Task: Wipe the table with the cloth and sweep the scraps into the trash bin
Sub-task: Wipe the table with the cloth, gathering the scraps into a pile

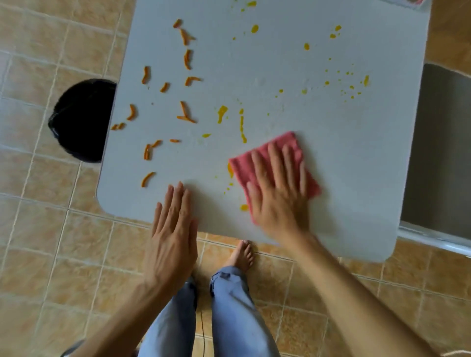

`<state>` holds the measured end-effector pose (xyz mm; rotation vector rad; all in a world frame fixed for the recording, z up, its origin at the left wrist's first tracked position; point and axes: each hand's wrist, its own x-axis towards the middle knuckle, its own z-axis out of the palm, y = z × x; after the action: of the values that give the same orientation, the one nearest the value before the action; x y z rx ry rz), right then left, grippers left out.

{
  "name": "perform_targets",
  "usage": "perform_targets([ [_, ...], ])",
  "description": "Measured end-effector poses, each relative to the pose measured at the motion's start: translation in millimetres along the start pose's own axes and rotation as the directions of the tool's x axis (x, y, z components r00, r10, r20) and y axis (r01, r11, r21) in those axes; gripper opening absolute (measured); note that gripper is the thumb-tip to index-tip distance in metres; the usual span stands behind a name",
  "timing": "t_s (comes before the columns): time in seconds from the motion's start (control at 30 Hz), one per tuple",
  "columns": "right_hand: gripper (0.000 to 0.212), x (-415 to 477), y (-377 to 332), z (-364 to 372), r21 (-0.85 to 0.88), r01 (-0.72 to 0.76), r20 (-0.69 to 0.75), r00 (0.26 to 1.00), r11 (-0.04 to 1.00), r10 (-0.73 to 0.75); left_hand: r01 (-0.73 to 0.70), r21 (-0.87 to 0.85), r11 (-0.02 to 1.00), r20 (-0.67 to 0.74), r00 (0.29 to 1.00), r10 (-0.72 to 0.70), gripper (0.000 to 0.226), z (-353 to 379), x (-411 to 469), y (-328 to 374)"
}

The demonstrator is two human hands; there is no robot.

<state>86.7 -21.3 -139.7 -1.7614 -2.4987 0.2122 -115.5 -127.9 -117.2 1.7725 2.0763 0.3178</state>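
Observation:
A pale grey table carries several orange peel scraps on its left half and yellow-orange splashes across the middle and right. My right hand lies flat, fingers spread, pressing a pink cloth onto the table near the front edge; the hand is motion-blurred. My left hand rests flat and empty at the front edge, left of the cloth. A black-lined trash bin stands on the floor beside the table's left edge, partly hidden under it.
Tan floor tiles surround the table. A grey chair seat sits at the table's right side. My legs in blue trousers and a bare foot are below the front edge. A pink item peeks at the far right corner.

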Motion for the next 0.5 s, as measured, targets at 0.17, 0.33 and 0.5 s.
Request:
perform_targets([
  [0.17,0.052,11.2,28.0,6.6,-0.042,-0.432,-0.163,0.893,0.901,0.42,-0.018,0.034,0.999,-0.019,1.0,0.018,0.055,8.0,-3.7,-12.7],
  [0.33,0.055,-44.4,-69.4,13.5,0.04,-0.49,-0.125,0.862,0.871,0.491,-0.003,0.006,1.0,-0.029,1.0,0.003,0.054,5.4,-2.3,-13.3],
  [0.5,0.057,7.6,-57.3,12.6,-0.049,0.137,0.018,0.991,0.989,-0.136,-0.048,-0.008,0.999,-0.017,0.999,0.047,0.067,3.3,-2.8,-18.8],
])
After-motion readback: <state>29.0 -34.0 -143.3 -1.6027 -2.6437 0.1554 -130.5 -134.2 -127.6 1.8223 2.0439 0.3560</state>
